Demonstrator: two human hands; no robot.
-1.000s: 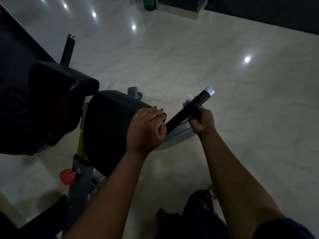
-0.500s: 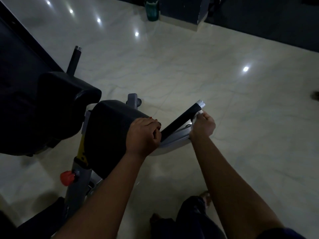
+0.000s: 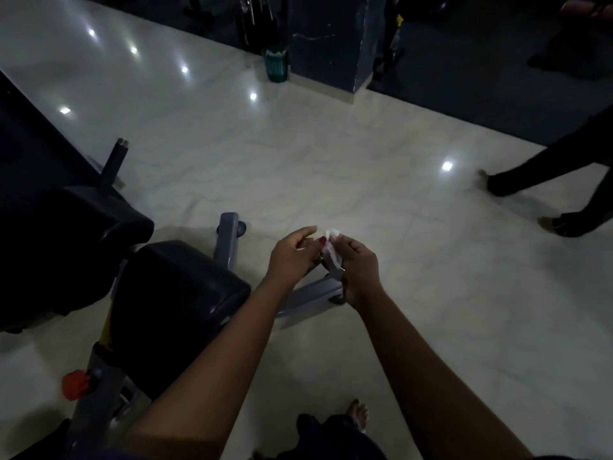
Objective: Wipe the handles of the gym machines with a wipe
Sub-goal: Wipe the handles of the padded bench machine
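**Wipe held between both hands, off the handles**

I see the right hand (image 3: 360, 270) with fingers curled, pinching a crumpled white wipe (image 3: 331, 252) in the air. The left hand (image 3: 292, 257) has its fingers loosely spread, one red-nailed tip touching the wipe. Both hover over the grey frame bar (image 3: 308, 298), just right of the dark pad (image 3: 179, 300). A black handle (image 3: 116, 157) with a silver cap stands far left, well apart. Red knob (image 3: 77, 385) lower left. Another person's legs (image 3: 547, 174) at right.

The left hand (image 3: 292, 257) has lifted off the pad (image 3: 179, 287), meeting the right hand (image 3: 358, 265) at the wipe (image 3: 331, 252).
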